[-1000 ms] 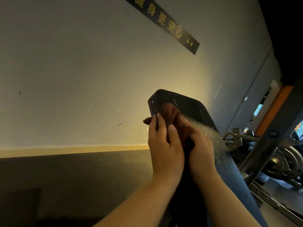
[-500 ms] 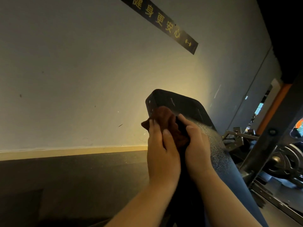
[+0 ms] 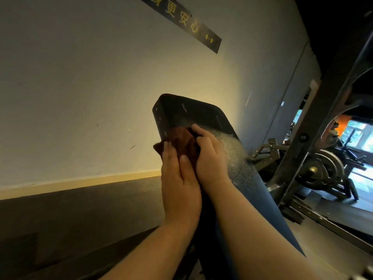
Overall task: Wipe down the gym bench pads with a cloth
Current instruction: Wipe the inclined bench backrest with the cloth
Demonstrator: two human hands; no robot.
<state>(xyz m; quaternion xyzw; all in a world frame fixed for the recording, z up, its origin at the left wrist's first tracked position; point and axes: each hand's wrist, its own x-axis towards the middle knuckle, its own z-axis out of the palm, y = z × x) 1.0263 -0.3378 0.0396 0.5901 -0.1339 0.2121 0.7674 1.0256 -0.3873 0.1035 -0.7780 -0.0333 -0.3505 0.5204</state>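
With straight fingers the left hand (image 3: 179, 184) pressed the crumpled reddish-brown cloth (image 3: 181, 141) against the tilted black bench pad (image 3: 193, 112); the right hand (image 3: 211, 158) gripped this cloth with curled fingers.

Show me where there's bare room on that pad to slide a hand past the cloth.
Bare pad lies between the cloth and the pad's top edge, and in a strip between the right hand and the pad's right edge. The left side is crowded: the left hand presses the cloth there. A rack frame stands right of the pad.
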